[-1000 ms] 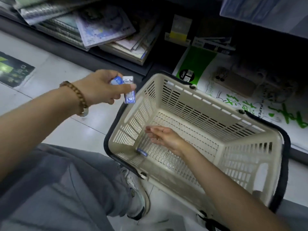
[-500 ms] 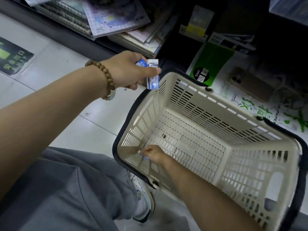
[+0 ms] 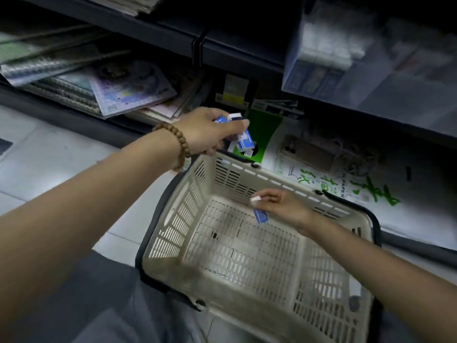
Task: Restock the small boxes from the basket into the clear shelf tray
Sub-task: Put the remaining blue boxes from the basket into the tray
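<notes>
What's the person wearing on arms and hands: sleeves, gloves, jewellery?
Both forearms are bare as far as the frame shows, with no sleeves and no gloves. The left hand has a bracelet of round brown beads at the wrist. The right hand has nothing at the wrist. I can make out no rings or watch on either.

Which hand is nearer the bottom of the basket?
Right. The right hand is inside the basket, above its bottom, holding a small box; the left hand is outside, past the far rim, gripping several small boxes.
</notes>
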`<state>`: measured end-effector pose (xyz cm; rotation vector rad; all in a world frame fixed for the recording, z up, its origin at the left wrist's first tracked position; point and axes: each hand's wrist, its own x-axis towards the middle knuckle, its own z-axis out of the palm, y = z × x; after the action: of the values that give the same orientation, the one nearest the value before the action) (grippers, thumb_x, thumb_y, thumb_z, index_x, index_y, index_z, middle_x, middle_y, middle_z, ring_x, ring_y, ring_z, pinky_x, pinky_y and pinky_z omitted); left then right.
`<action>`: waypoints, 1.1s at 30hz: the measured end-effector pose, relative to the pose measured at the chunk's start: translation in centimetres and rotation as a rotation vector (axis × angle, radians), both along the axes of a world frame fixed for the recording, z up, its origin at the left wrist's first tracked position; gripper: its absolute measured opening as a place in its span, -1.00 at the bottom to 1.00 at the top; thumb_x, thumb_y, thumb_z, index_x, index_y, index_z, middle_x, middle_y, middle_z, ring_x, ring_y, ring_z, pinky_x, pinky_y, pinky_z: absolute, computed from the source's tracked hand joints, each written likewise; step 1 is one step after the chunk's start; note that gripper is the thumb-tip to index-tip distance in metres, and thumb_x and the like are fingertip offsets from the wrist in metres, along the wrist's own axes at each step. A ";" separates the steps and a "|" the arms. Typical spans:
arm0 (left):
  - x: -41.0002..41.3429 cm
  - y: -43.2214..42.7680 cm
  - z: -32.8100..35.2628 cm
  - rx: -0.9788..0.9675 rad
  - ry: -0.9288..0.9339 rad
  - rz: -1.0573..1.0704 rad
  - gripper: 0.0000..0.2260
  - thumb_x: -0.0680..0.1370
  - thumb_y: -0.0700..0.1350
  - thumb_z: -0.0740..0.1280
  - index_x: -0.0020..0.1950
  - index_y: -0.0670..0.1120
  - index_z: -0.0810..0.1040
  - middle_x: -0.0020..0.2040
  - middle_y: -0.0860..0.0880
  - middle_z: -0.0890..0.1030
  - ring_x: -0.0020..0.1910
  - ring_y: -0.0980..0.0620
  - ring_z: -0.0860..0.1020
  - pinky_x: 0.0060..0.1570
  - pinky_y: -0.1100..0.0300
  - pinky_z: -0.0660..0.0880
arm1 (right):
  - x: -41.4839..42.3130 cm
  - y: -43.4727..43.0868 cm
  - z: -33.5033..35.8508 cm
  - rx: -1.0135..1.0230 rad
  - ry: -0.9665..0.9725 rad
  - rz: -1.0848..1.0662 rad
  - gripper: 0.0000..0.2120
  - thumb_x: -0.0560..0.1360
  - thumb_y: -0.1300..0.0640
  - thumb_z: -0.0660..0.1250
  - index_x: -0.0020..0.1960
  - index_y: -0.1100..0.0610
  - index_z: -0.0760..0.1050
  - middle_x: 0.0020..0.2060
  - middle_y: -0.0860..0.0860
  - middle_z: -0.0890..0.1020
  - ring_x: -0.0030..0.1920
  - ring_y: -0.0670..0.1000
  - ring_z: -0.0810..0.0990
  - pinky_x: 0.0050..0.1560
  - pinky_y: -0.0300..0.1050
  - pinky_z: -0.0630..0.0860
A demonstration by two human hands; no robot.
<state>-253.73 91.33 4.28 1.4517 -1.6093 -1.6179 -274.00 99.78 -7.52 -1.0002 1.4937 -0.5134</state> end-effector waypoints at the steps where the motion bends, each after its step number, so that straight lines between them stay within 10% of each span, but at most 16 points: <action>1: -1.1 0.0 0.6 0.002 0.032 -0.029 -0.81 0.49 0.06 0.35 -0.14 -0.06 0.54 -0.47 0.14 0.52 -0.57 0.18 0.28 -0.61 0.39 0.22 | -1.5 -0.1 2.3 -0.045 0.012 -0.032 -0.85 0.44 0.23 0.42 0.00 0.19 0.60 -0.22 -0.01 0.65 -0.22 -0.16 0.60 -0.20 -0.46 0.48; 7: -7.1 1.2 3.8 0.014 0.201 -0.077 -0.89 0.54 -0.01 0.30 -0.10 -0.02 0.53 -0.34 0.04 0.52 -0.58 0.17 0.25 -0.62 0.40 0.18 | -8.0 1.4 13.9 -0.288 -0.001 -0.208 -0.93 0.42 0.16 0.39 -0.11 0.11 0.61 -0.33 -0.08 0.67 -0.36 -0.20 0.54 -0.33 -0.43 0.46; 14: -10.7 2.5 4.2 0.185 0.459 0.122 -0.90 0.54 -0.06 0.30 -0.11 -0.07 0.46 -0.31 -0.01 0.49 -0.58 0.17 0.39 -0.61 0.38 0.32 | -9.3 2.7 18.3 -0.454 -0.473 -0.500 -0.79 0.37 0.14 0.31 -0.01 0.13 0.56 -0.30 -0.01 0.66 -0.35 -0.14 0.61 -0.28 -0.32 0.57; 20: -12.8 3.3 3.7 0.200 0.670 0.210 -0.91 0.53 -0.16 0.29 -0.01 -0.15 0.46 -0.30 -0.04 0.68 -0.29 -0.02 0.67 -0.28 0.23 0.61 | -7.9 1.8 18.3 -0.478 -0.441 -0.499 -0.88 0.51 0.23 0.27 0.00 0.14 0.57 -0.27 0.02 0.68 -0.33 -0.12 0.62 -0.25 -0.33 0.57; 33: -12.3 4.1 3.1 -0.093 0.284 -0.151 -0.82 0.50 -0.03 0.32 -0.27 -0.06 0.52 -0.37 0.03 0.52 -0.45 0.20 0.48 -0.50 0.37 0.43 | -8.1 1.8 18.6 -0.494 -0.181 -0.272 -0.90 0.40 0.20 0.42 -0.10 0.15 0.66 -0.25 0.06 0.70 -0.30 -0.11 0.61 -0.27 -0.34 0.53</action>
<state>-266.08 95.41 7.36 1.0226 -1.6348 -1.7165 -282.09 101.56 11.08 -1.0933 1.3738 -1.1792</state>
